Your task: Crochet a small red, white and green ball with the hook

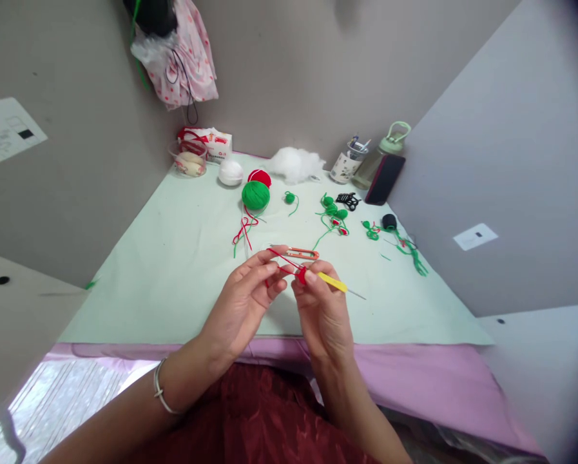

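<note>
A red strand of yarn [289, 259] stretches over the raised index finger of my left hand [243, 296], whose thumb and other fingers close on the yarn. My right hand [322, 309] pinches a small red crochet piece [301, 275] between thumb and fingers. A yellow-handled crochet hook [332, 281] lies in that same hand, its thin metal end pointing right. The two hands are close together above the table's front part. Just beyond the fingertips is an orange cutter [303, 254], partly covered by my left fingers.
Behind the hands are green [256, 195], red [260, 177] and white [231, 173] yarn balls, with white stuffing [296, 164]. Small green crochet pieces [334, 209] and a black hair clip [348, 200] lie right. A phone [385, 179] leans on a bottle [368, 164] beside a pen cup [347, 164].
</note>
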A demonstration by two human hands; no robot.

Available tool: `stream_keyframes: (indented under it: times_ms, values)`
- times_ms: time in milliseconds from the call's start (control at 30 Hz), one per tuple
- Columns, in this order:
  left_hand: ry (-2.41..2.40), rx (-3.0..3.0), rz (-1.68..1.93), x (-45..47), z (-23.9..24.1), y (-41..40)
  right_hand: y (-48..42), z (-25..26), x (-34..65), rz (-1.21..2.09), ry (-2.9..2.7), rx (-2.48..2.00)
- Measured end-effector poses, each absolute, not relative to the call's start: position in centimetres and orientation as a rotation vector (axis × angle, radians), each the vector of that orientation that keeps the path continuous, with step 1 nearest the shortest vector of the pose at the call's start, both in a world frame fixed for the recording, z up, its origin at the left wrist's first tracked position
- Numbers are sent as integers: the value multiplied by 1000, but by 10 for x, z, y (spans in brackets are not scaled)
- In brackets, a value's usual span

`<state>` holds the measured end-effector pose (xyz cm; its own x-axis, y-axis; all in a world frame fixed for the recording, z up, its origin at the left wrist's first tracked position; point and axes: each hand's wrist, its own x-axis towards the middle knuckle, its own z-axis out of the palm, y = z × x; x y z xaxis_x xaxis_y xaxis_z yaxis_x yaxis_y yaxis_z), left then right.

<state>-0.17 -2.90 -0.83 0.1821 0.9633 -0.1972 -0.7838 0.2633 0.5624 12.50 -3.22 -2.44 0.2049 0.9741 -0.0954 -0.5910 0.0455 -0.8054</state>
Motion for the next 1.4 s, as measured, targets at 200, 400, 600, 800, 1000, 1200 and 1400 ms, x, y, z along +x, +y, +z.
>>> stream_keyframes:
  times_ms: [200,400,600,800,1000,1200,1400]
  values:
    - [523,344,1251,-1,-5,-24,-30,-21,115,1222,-621,-810]
    - [521,621,1327,-4,-8,-30,-29,-19,112,1211,-642,-800]
    - [682,906,1387,-6,-14,-33,-30,-17,109,1138,-657,-835]
    - [740,818,1361,-4,-15,-33,-34,-26,103,936,-777,-833]
    - [760,768,1377,-4,-18,-36,-38,-33,101,702,-944,-880]
    - [713,737,1334,-8,-12,-35,-39,-34,112,765,-1032,-887]
    - [700,727,1330,-11,-6,-33,-38,-32,121,853,-1038,-858]
